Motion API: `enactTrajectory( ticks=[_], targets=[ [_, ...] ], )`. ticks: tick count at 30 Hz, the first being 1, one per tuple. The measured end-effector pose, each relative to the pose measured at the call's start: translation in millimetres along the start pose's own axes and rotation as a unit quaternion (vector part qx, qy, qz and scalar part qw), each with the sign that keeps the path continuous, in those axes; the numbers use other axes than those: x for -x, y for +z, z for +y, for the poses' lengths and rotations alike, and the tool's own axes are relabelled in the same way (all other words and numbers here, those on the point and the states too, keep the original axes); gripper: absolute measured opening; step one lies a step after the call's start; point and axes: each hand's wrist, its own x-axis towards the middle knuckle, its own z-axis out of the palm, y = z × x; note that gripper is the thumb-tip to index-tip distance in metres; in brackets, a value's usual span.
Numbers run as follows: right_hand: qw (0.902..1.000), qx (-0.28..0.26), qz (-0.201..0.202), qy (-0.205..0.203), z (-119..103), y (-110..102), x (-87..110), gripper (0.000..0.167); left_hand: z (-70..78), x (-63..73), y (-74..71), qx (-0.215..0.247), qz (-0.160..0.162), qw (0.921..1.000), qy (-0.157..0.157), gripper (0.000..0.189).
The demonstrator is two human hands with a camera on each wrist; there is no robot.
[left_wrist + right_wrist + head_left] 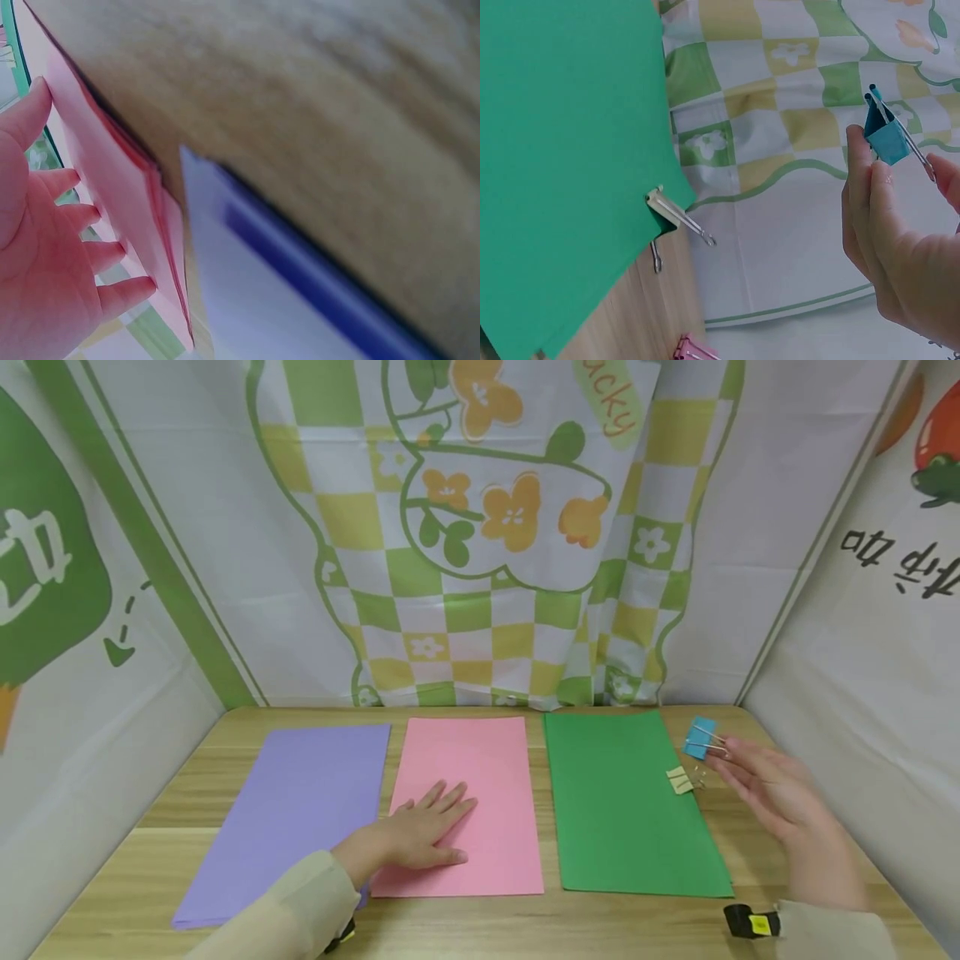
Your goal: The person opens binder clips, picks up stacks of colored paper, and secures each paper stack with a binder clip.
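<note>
My left hand [426, 831] rests with spread fingers on a stack of pink paper [472, 752]; in the left wrist view its fingertips touch the top sheet. The layered edges of that stack show there. My right hand [776, 785] pinches a blue binder clip [700, 737] by its silver wire handles, thumb on one side and fingers on the other. The clip is raised, beyond the right edge of the green paper [622, 802]. A pale yellow binder clip [679, 780] grips that green edge, its handles pointing outward.
A stack of purple paper [300, 810] lies left of the pink one on the wooden table [480, 931]. A pink binder clip [692, 349] shows low in the right wrist view. Printed cloth [480, 635] hangs behind the table, with white panels at both sides.
</note>
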Motion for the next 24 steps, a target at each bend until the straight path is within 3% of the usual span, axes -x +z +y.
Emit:
enactTrajectory(
  ticks=[24],
  targets=[
    [0.9995, -0.032, 0.01, -0.001, 25.6, 41.1, -16.4, 0.025, 7.9, 4.4, -1.8, -0.003, -0.006, 1.0, -0.003, 0.08]
  ],
)
